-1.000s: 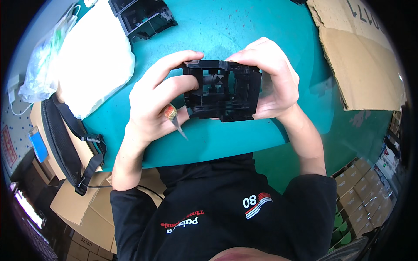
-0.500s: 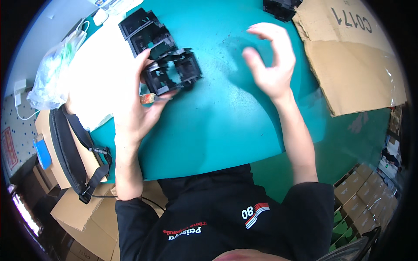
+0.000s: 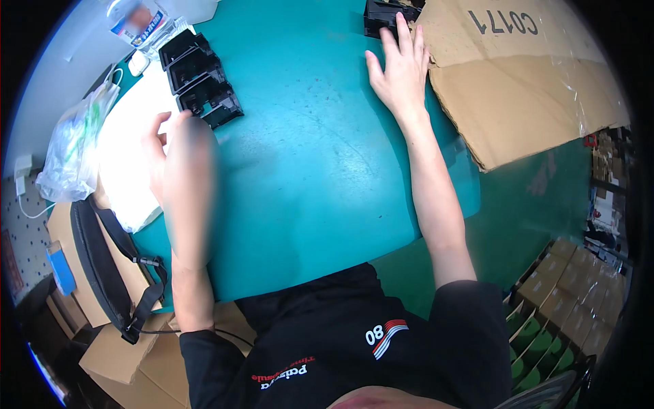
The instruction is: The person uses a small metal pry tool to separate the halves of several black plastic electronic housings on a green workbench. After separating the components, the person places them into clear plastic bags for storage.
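My left hand (image 3: pixel 185 160) is smeared by motion at the left side of the table, just in front of a row of black plastic housings. Its fingertips point toward the nearest housing (image 3: pixel 210 101), and whether anything is in them is hidden by the blur. Behind that one stand a middle housing (image 3: pixel 194 69) and a far housing (image 3: pixel 182 44), lined up close together. My right hand (image 3: pixel 402 75) reaches to the far edge with fingers stretched apart. Its fingertips lie over or against another black plastic part (image 3: pixel 379 19), partly cut off by the frame.
A large cardboard sheet (image 3: pixel 518 88) covers the right of the green table (image 3: pixel 306 184). At left are a bright white area (image 3: pixel 129 157), a clear plastic bag (image 3: pixel 75 150) and a black strap (image 3: pixel 102 259). Brown boxes (image 3: pixel 572 273) stand at lower right.
My left hand has moved off the black housing it held, which now appears to stand in the row. My right hand has gone farther away, to the black part at the far edge.
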A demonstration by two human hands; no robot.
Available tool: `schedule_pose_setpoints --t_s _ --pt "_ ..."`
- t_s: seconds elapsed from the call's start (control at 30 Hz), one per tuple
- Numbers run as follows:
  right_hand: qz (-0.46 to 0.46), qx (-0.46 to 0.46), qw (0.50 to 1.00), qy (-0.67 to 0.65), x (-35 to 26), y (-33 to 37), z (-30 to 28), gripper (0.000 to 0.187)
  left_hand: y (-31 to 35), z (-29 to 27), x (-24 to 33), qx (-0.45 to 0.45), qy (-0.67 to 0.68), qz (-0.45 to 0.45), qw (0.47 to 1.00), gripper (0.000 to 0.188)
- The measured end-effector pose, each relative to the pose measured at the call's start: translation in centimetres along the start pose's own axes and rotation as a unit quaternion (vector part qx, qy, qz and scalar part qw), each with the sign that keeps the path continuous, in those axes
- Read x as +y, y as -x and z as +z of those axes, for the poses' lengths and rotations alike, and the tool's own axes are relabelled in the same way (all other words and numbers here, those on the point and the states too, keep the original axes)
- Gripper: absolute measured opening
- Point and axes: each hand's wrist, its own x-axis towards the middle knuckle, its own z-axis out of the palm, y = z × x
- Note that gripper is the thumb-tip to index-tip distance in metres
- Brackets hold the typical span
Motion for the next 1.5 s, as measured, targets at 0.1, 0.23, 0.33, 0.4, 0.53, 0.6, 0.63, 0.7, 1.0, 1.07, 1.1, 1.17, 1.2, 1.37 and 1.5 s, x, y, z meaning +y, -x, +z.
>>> schedule_pose_setpoints --t_s 0.1,0.23,0.33,0.4,0.53,0.6,0.63,0.7,1.0,1.07,1.1,1.17,1.2,1.37,1.5 --pt "0.028 0.023 0.999 -0.039 0.4 -0.4 -0.4 0.057 1.3 -1.0 0.3 -0.024 0.163 -0.021 0.986 0.019" --pt "0.021 0.12 0.98 -0.158 -1.3 -0.6 -2.0 0.054 1.6 -1.1 0.9 -0.039 0.287 -0.005 0.957 0.01" --pt "0.104 0.084 0.908 -0.398 -3.9 0.5 -2.9 0.063 2.0 -0.9 1.2 -0.086 0.301 -0.032 0.949 0.007" --pt "0.104 -0.014 0.813 -0.573 -6.3 1.3 -4.2 0.087 2.1 -1.5 1.6 -0.127 0.317 -0.093 0.935 0.007" --pt "-0.017 -0.215 0.759 -0.614 -8.2 2.8 -5.4 0.071 1.3 -2.1 1.6 -0.199 0.256 -0.115 0.939 0.015" --pt "-0.057 -0.255 0.797 -0.545 -7.7 2.2 -6.5 0.066 1.3 -2.2 1.6 -0.22 0.235 -0.103 0.941 0.02" --pt "-0.083 -0.267 0.809 -0.517 -7.1 1.5 -7.1 0.065 1.5 -1.9 1.5 -0.203 0.237 -0.073 0.947 0.023" --pt "-0.105 -0.297 0.828 -0.465 -5.5 0.8 -7.8 0.064 2.1 -1.3 1.4 -0.195 0.254 -0.044 0.946 0.027" --pt "-0.118 -0.221 0.828 -0.501 -7.2 1.9 -6.3 0.067 2.3 -1.5 2.2 -0.232 0.203 0.019 0.951 0.034" --pt "-0.127 -0.2 0.825 -0.513 -8.5 2.3 -6.5 0.071 2.4 -1.4 2.2 -0.212 0.204 0.037 0.955 0.031" --pt "-0.128 -0.195 0.827 -0.512 -9.1 2.6 -6.8 0.071 2.4 -1.5 2.1 -0.202 0.202 0.045 0.957 0.03" --pt "-0.133 -0.175 0.83 -0.512 -9.4 2.6 -7.1 0.072 2.3 -1.8 2.2 -0.2 0.188 0.06 0.96 0.03" --pt "-0.136 -0.16 0.833 -0.511 -9.4 2.5 -7.2 0.072 2.4 -1.9 2.4 -0.198 0.184 0.069 0.96 0.03" --pt "-0.126 -0.144 0.836 -0.515 -9.7 3.3 -6.5 0.074 2.6 -1.7 2.9 -0.195 0.192 0.074 0.959 0.029" --pt "-0.122 -0.139 0.841 -0.509 -9.6 3.4 -6.4 0.073 2.8 -1.7 3.2 -0.202 0.186 0.084 0.958 0.029"
